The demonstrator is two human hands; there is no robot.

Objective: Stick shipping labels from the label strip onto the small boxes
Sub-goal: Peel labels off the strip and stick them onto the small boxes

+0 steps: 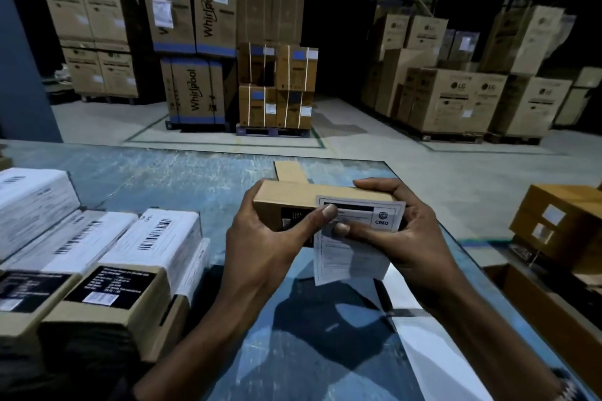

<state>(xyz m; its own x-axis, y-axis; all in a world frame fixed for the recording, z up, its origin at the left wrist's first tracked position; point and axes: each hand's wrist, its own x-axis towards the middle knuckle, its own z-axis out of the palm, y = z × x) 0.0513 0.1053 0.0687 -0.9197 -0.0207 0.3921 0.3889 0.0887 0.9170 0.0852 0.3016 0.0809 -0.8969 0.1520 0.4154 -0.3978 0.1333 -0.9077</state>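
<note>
Both hands grip small box (293, 195) above table: left hand (264, 244), right hand (400, 231) thumb-pressing label (358, 215).

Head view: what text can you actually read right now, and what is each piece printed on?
"CRED": on the shipping label pressed to the small box in hand.
"Whirlpool": on the tall blue-banded cartons at the back.
"LG": on the brown cartons at the right.
Barcodes and fine print on the labelled boxes on the table: too blurred.
</note>
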